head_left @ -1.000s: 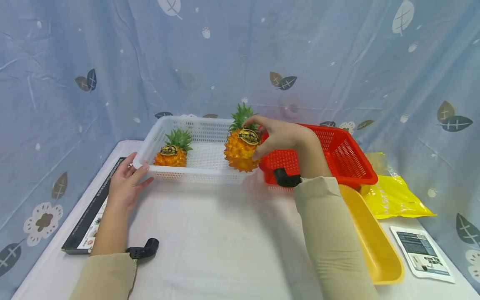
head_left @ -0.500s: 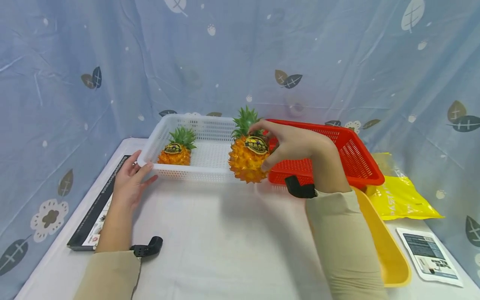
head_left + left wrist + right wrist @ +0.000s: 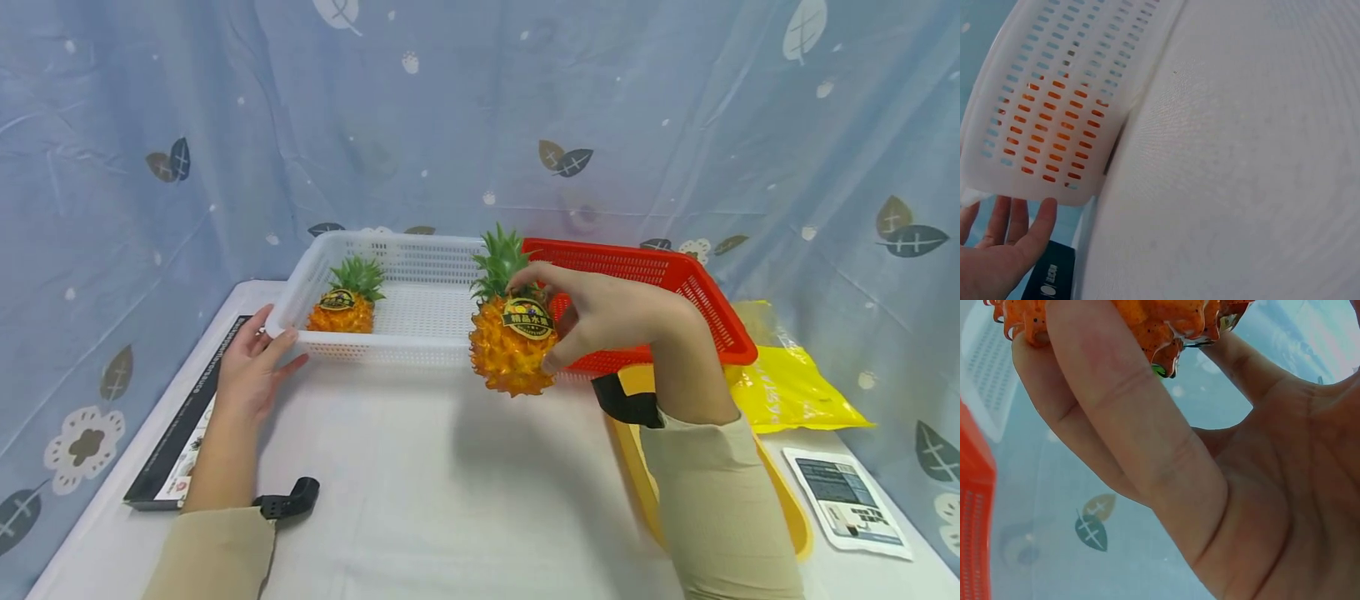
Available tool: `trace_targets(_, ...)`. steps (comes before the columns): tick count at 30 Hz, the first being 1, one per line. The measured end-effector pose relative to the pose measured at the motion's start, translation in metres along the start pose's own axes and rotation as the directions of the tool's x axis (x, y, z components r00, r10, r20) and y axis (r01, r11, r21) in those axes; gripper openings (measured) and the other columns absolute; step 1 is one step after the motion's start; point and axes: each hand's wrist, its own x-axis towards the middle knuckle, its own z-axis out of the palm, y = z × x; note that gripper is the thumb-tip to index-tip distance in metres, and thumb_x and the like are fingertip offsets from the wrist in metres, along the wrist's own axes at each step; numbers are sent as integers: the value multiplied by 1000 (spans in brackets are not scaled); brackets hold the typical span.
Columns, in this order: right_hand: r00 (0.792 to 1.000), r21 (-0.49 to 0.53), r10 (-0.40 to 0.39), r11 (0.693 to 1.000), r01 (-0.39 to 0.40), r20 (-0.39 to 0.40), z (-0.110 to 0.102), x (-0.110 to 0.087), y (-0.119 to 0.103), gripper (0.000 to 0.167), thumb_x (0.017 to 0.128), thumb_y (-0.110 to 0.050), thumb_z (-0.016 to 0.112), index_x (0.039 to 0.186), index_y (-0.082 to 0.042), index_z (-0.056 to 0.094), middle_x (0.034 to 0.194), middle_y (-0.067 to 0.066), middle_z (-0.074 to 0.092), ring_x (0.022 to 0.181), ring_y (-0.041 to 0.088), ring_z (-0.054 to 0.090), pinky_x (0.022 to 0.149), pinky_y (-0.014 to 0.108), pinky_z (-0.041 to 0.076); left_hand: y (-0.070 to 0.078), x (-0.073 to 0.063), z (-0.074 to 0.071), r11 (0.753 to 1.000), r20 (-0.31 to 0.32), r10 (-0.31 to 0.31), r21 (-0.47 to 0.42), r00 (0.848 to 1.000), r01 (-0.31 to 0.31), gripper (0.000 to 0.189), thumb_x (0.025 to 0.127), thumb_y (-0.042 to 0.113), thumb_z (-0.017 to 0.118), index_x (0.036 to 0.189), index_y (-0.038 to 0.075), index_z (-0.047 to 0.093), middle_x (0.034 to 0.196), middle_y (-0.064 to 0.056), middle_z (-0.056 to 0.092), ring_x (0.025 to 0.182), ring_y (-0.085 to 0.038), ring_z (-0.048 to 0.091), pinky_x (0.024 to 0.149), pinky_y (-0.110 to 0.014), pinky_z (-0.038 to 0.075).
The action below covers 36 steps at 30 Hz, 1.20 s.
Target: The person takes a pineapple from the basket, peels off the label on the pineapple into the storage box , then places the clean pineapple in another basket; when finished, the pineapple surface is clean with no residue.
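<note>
My right hand (image 3: 600, 312) grips a small orange pineapple (image 3: 510, 350) with green leaves and a black-and-gold label, held upright in the air before the baskets. In the right wrist view the fingers (image 3: 1129, 406) lie along the pineapple's spiny skin (image 3: 1166, 325). At the near left corner of the white plastic basket (image 3: 390, 343), my left hand (image 3: 251, 362) holds the rim, with fingertips (image 3: 1047, 209) against the corner in the left wrist view. A second labelled pineapple (image 3: 341, 315) lies inside that basket, at its left end.
A red basket (image 3: 697, 292) stands right of the white one. Below it sits a yellow tray (image 3: 637, 467), partly under the right forearm. A yellow bag (image 3: 787, 392) and a white-and-dark pouch (image 3: 847, 504) lie farther right. Beneath the left arm is a flat black box (image 3: 176, 442).
My right hand has carried the pineapple right and nearer, out from over the white basket's right end. The left hand has stayed at the basket corner.
</note>
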Motion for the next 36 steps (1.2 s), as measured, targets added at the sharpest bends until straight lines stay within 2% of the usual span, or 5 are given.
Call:
trace_targets(6, 1000, -29, -3, 1000, 3, -1, 6, -8, 2, 76, 76, -18, 84, 142, -31, 47, 133, 2, 54, 106, 22, 62, 83, 35, 59, 0, -1, -3, 1000, 1, 7, -23, 1000, -6, 80, 94, 13, 76, 162, 24, 35, 129, 9, 51, 116, -8, 53, 81, -25, 63)
trace_targets(15, 999, -13, 29, 999, -29, 17, 13, -22, 9, 77, 74, -18, 85, 140, -33, 48, 132, -1, 54, 107, 23, 63, 81, 35, 60, 1, -1, -2, 1000, 14, 12, -25, 1000, -11, 79, 94, 15, 77, 161, 24, 36, 130, 9, 52, 118, -9, 53, 81, -25, 63)
trace_targets(25, 999, -34, -13, 999, 15, 34, 25, -40, 10, 76, 73, -15, 85, 139, -31, 51, 129, -3, 58, 104, 21, 61, 83, 35, 59, -3, 2, -3, 1000, 23, 6, -28, 1000, -5, 79, 95, 12, 76, 162, 23, 35, 130, 8, 52, 117, -7, 53, 80, -25, 63)
trace_targets(32, 994, 7, 13, 1000, -13, 109, 34, -45, 7, 76, 72, -9, 83, 137, -30, 51, 131, -2, 58, 109, 22, 62, 83, 32, 60, -2, 2, -3, 999, 25, 15, -37, 1000, -14, 78, 94, 13, 77, 161, 23, 37, 129, 8, 52, 118, -9, 53, 80, -25, 63)
trace_targets(36, 991, 13, 14, 1000, -16, 136, 38, -46, 9, 74, 73, -9, 83, 136, -31, 51, 129, -1, 58, 107, 21, 63, 82, 32, 60, -2, 2, -3, 999, 24, 11, -39, 1000, -10, 78, 94, 14, 77, 161, 24, 37, 130, 8, 52, 118, -9, 53, 80, -25, 63)
